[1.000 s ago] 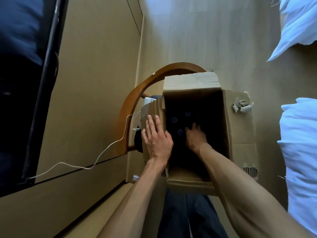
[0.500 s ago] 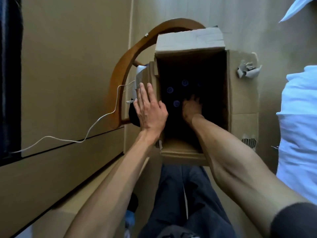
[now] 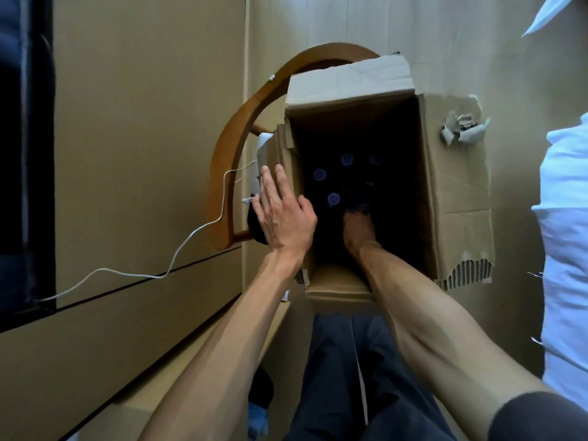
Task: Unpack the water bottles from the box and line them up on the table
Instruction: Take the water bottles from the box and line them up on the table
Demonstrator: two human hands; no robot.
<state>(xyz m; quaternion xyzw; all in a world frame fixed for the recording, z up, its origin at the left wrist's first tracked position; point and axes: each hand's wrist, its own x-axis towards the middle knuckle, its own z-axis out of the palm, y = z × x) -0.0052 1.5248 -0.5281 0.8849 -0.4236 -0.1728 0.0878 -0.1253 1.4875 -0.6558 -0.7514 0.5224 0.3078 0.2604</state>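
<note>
The right hand (image 3: 358, 227) reaches deep into the box (image 3: 458, 198) — its grip is lost in shadow, I cannot tell. The left hand (image 3: 283, 214) presses flat, fingers spread, on the box's left flap. Bottle caps (image 3: 333, 198) show inside — the box sits on a chair (image 3: 229, 173).
</note>
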